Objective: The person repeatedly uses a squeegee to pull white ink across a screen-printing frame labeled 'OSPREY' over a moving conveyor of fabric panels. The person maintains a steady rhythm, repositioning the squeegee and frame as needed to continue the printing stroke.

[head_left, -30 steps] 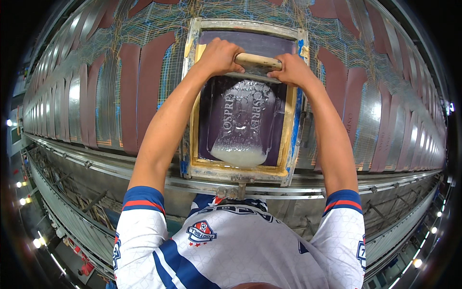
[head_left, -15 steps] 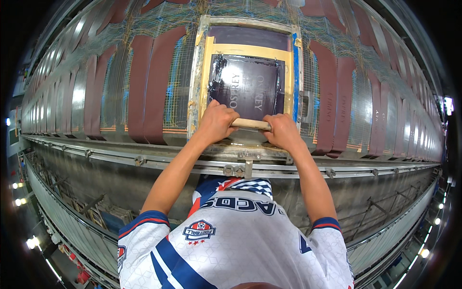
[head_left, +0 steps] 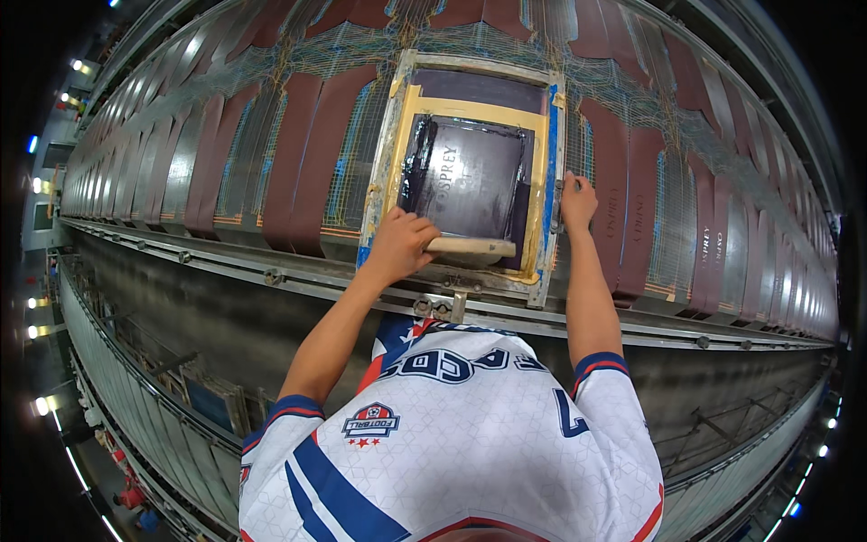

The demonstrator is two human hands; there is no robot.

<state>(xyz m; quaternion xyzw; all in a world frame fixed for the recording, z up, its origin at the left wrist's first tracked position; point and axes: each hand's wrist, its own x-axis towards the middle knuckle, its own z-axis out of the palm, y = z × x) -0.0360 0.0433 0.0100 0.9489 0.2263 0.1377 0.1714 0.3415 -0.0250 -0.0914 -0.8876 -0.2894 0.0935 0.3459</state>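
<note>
A screen-printing frame [head_left: 383, 163] lies over the long table, its mesh bordered with yellow tape and spread with dark, glossy ink [head_left: 461, 172]. My left hand [head_left: 402, 246] is closed round the left end of a squeegee's wooden handle [head_left: 477, 246], which rests across the near end of the mesh. At the frame's right side, my right hand [head_left: 579, 202] is closed on a metal side handle [head_left: 557, 200]. My fingers hide most of that handle. Below the mesh, the squeegee's blade is mostly out of sight.
Maroon fabric panels [head_left: 293, 167] lie in rows on both sides of the frame, and some at right [head_left: 623, 217] bear printed lettering. A metal rail [head_left: 226, 266] with clamps runs along the table's near edge. Behind it stretches a grey channel [head_left: 217, 316].
My right hand has let go of the squeegee and moved right onto the frame's side handle. My left hand still holds the squeegee. The view has shifted and tilted slightly.
</note>
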